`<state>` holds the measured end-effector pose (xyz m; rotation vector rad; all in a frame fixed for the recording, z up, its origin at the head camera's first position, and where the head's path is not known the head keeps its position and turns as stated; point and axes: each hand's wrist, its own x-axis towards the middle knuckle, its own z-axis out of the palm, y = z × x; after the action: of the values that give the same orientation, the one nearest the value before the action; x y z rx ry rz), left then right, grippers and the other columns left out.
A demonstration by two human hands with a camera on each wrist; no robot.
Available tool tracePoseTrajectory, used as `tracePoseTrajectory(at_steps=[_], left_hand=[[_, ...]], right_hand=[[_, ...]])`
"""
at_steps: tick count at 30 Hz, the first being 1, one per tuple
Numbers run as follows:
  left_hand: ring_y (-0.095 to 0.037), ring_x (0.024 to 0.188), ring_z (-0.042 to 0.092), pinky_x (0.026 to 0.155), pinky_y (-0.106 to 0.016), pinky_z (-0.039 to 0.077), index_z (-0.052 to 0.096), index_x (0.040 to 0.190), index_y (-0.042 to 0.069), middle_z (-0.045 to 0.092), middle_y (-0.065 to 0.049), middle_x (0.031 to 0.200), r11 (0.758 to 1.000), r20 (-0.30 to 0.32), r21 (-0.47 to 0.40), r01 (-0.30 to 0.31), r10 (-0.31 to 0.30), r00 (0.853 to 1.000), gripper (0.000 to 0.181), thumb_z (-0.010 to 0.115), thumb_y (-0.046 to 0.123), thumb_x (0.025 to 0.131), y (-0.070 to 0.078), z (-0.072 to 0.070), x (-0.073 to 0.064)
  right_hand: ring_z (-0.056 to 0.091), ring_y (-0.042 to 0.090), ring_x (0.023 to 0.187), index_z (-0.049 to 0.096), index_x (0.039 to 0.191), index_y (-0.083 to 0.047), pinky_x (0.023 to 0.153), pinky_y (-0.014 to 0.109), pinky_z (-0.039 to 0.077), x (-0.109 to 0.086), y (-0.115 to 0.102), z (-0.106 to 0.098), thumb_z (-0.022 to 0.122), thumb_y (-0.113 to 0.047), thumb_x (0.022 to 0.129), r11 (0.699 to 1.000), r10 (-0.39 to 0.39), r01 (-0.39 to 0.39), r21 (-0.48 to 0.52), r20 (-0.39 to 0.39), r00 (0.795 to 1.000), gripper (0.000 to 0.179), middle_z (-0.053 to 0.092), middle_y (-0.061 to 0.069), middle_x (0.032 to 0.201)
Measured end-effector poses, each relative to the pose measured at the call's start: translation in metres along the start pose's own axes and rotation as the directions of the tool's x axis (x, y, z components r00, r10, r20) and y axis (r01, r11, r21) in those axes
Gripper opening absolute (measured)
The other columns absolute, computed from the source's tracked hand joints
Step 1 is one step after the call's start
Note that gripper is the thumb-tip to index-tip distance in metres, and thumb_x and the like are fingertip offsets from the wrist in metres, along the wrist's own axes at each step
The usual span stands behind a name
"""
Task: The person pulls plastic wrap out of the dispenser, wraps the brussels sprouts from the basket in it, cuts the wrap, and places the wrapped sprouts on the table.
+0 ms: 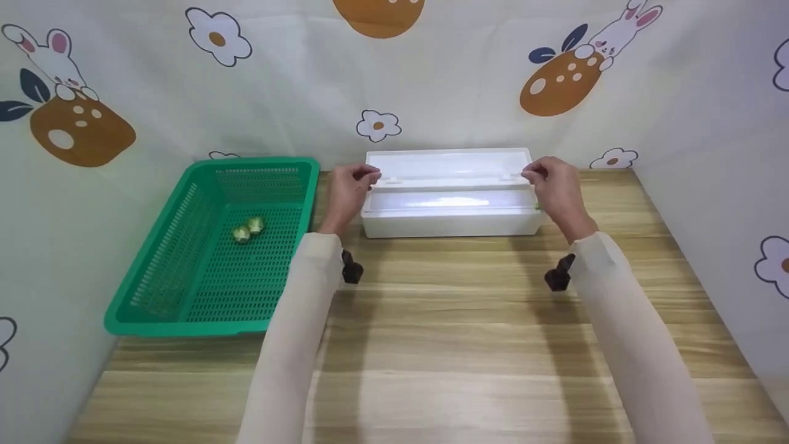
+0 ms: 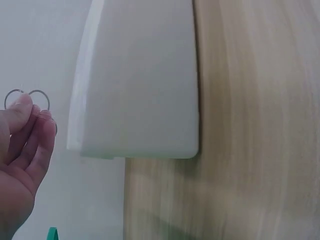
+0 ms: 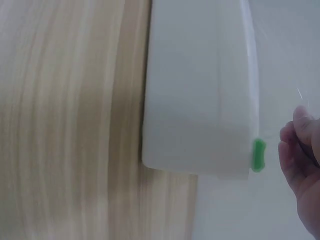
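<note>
A long white cling film dispenser (image 1: 453, 223) stands at the back of the table with its lid (image 1: 453, 161) raised. Inside lies a shiny film roll (image 1: 456, 201). At the dispenser's left end, my left hand (image 1: 352, 191) pinches clear cling film between thumb and fingers; wrinkles of it show at the fingertips (image 2: 46, 116) in the left wrist view. My right hand (image 1: 558, 191) pinches the film's other side near the right end, where thin glints show by the fingertips (image 3: 300, 114). A small green slider (image 3: 258, 155) sits on the dispenser's edge below that hand.
Left of the dispenser is a green perforated basket (image 1: 117, 308) holding two small pale-green vegetable pieces (image 1: 248, 229). Behind the wooden table (image 1: 456, 345) rises a patterned cloth wall (image 1: 456, 80), close to the dispenser's back. More cloth borders both sides.
</note>
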<state>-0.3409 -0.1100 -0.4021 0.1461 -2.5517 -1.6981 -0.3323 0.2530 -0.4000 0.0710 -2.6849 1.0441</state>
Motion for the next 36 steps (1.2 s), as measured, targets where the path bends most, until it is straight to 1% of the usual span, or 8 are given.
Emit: tracePoseTrajectory(at_steps=[5,9,12,15,19,23,30,36], left_hand=[[-0.020,0.101,0.064,0.095,-0.026,0.056,0.072,0.113,0.009,0.071,-0.008,0.113,0.999,-0.018,0.021,0.025,-0.025,1.000,0.018,0.064,0.016,0.098,0.010,-0.005,-0.001],[-0.019,0.102,0.065,0.096,-0.027,0.056,0.071,0.114,0.010,0.071,-0.008,0.113,0.999,-0.034,0.043,0.021,-0.020,0.999,0.019,0.064,0.016,0.098,0.017,-0.008,0.000],[-0.019,0.103,0.066,0.094,-0.027,0.056,0.071,0.115,0.011,0.071,-0.007,0.113,0.998,-0.042,0.063,0.021,-0.018,0.999,0.019,0.063,0.018,0.099,0.021,-0.010,0.001],[-0.022,0.104,0.066,0.091,-0.026,0.058,0.071,0.114,0.012,0.071,-0.007,0.112,0.997,-0.046,0.072,0.017,-0.014,0.999,0.019,0.063,0.020,0.099,0.025,-0.012,0.002],[-0.025,0.106,0.066,0.087,-0.026,0.058,0.072,0.112,0.011,0.071,-0.008,0.110,0.998,-0.045,0.060,-0.021,0.024,0.999,0.018,0.064,0.019,0.098,0.029,-0.015,0.003],[-0.020,0.101,0.065,0.087,-0.026,0.057,0.072,0.110,0.010,0.070,-0.008,0.109,0.997,-0.053,0.049,-0.062,0.065,0.996,0.016,0.065,0.018,0.098,0.032,-0.018,0.003],[-0.016,0.098,0.065,0.090,-0.025,0.055,0.072,0.111,0.008,0.070,-0.008,0.110,0.993,-0.069,0.057,-0.103,0.107,0.992,0.018,0.064,0.018,0.098,0.043,-0.023,0.005],[-0.016,0.098,0.063,0.091,-0.024,0.055,0.071,0.112,0.010,0.070,-0.008,0.111,0.991,-0.069,0.076,-0.111,0.116,0.991,0.019,0.063,0.020,0.099,0.052,-0.025,0.005]], right_hand=[[0.061,0.026,0.092,0.071,0.109,0.001,0.080,0.023,0.049,0.002,-0.006,-0.008,0.064,-0.017,0.098,1.000,0.014,-0.014,0.020,-0.013,1.000,0.023,0.070,0.020,0.108],[0.059,0.025,0.092,0.071,0.113,-0.002,0.080,0.024,0.049,0.003,-0.011,-0.015,0.064,-0.021,0.098,0.999,0.043,-0.043,0.014,-0.005,0.999,0.025,0.070,0.017,0.109],[0.057,0.025,0.093,0.072,0.114,-0.004,0.081,0.026,0.048,0.004,-0.015,-0.021,0.064,-0.024,0.098,0.999,0.052,-0.052,-0.001,-0.008,0.999,0.027,0.070,0.016,0.110],[0.057,0.024,0.093,0.072,0.113,-0.003,0.079,0.026,0.046,0.005,-0.018,-0.025,0.065,-0.024,0.097,0.999,0.032,-0.032,-0.012,-0.030,0.999,0.027,0.070,0.017,0.108],[0.058,0.026,0.093,0.073,0.109,0.000,0.077,0.028,0.043,0.007,-0.021,-0.029,0.065,-0.022,0.098,0.999,-0.023,0.021,-0.030,-0.078,0.997,0.025,0.071,0.019,0.104],[0.059,0.029,0.096,0.073,0.109,0.001,0.079,0.032,0.043,0.008,-0.025,-0.032,0.065,-0.022,0.098,0.998,-0.051,0.048,-0.041,-0.101,0.994,0.027,0.071,0.021,0.105],[0.060,0.025,0.093,0.074,0.112,-0.003,0.077,0.030,0.044,0.009,-0.036,-0.044,0.065,-0.025,0.098,0.997,-0.026,0.020,-0.074,-0.085,0.996,0.027,0.073,0.018,0.107],[0.058,0.027,0.096,0.073,0.116,-0.005,0.080,0.032,0.043,0.012,-0.042,-0.052,0.063,-0.029,0.099,0.996,-0.016,0.010,-0.092,-0.069,0.998,0.031,0.072,0.018,0.110]])
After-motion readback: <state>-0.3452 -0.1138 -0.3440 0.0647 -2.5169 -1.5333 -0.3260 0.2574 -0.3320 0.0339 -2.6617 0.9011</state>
